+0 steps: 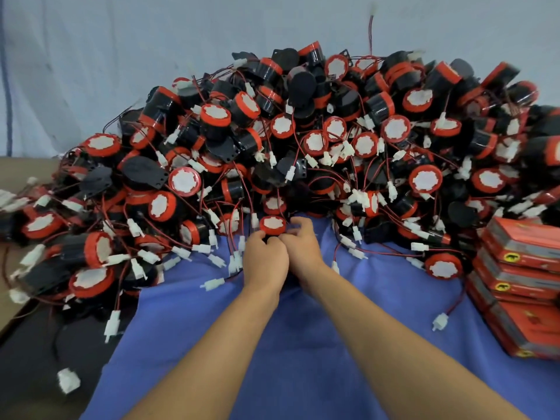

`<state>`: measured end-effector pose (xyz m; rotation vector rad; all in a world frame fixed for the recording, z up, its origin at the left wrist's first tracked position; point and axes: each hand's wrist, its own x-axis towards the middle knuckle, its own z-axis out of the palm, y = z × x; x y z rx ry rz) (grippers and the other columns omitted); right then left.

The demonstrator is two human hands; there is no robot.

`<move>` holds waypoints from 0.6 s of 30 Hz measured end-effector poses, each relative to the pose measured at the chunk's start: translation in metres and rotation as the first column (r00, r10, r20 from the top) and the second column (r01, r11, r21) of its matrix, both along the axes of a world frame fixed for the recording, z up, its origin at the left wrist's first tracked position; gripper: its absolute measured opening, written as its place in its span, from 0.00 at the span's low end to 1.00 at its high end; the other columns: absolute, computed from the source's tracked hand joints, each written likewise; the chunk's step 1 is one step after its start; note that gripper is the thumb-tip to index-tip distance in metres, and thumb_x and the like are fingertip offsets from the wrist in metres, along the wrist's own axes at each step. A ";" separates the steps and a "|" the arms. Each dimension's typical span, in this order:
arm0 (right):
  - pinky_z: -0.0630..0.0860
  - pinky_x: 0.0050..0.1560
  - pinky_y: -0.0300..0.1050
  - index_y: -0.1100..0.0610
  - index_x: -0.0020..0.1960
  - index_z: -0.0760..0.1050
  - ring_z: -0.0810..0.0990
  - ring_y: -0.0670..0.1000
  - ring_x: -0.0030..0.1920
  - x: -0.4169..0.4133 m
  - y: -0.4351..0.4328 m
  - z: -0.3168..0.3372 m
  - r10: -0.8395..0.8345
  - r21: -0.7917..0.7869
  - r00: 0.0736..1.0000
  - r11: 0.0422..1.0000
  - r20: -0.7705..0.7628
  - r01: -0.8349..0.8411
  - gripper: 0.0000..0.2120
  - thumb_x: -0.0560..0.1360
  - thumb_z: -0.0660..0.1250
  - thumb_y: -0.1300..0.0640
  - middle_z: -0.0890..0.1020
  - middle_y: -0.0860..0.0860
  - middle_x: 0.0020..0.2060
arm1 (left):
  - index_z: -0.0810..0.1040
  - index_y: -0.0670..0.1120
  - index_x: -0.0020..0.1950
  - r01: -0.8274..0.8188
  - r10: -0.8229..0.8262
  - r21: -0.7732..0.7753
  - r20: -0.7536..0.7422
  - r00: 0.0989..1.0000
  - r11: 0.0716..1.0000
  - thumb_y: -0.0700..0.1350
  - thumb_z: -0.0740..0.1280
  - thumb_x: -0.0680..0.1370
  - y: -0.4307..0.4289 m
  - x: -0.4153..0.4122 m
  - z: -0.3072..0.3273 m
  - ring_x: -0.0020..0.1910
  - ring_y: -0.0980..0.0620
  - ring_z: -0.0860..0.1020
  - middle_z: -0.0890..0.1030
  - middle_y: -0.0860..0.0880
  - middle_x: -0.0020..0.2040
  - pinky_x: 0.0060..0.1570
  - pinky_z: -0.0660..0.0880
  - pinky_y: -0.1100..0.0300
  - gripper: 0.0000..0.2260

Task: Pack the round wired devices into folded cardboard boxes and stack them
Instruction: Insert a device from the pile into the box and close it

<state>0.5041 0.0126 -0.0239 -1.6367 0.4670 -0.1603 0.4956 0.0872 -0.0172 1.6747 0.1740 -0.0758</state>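
Head view. Item: round device [272, 225], red cap with a white face, black body below, thin wire. Location: foot of the pile [303, 131], at the far edge of the blue cloth [303, 344]. Left hand [265, 257] and right hand [303, 247] are side by side and touching, fingers curled on its body. I judge it light, rigid and hard-shelled. I would hold it by the body, never the wire, which looks likely to snag on its neighbours. Count: devices past counting, by my guess well over a hundred. Red boxes [521, 268], stacked at right, at least four showing.
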 end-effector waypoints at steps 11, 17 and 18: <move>0.77 0.61 0.46 0.50 0.67 0.73 0.81 0.46 0.57 -0.007 0.006 -0.013 -0.021 -0.271 0.991 0.961 0.130 0.056 0.24 0.74 0.65 0.65 0.83 0.44 0.55 | 0.75 0.62 0.58 0.126 -0.131 0.073 0.072 0.989 0.989 0.36 0.62 0.78 0.018 0.008 -0.008 0.56 0.57 0.78 0.81 0.59 0.56 0.57 0.76 0.58 0.20; 0.79 0.63 0.46 0.52 0.66 0.79 0.82 0.45 0.58 -0.059 0.008 0.003 -0.022 -0.142 0.989 0.989 0.149 0.043 0.24 0.76 0.60 0.70 0.84 0.46 0.57 | 0.75 0.62 0.49 0.194 -0.201 0.058 0.135 0.970 0.979 0.40 0.70 0.78 0.032 -0.023 0.006 0.51 0.61 0.79 0.80 0.60 0.50 0.48 0.76 0.64 0.15; 0.80 0.63 0.46 0.53 0.66 0.79 0.82 0.46 0.58 -0.073 0.009 0.007 -0.023 -0.111 0.989 0.993 0.146 0.040 0.24 0.77 0.59 0.72 0.85 0.48 0.57 | 0.76 0.60 0.51 0.197 -0.204 0.060 0.152 0.967 0.979 0.41 0.72 0.77 0.036 -0.032 0.009 0.50 0.63 0.78 0.80 0.60 0.50 0.45 0.75 0.67 0.13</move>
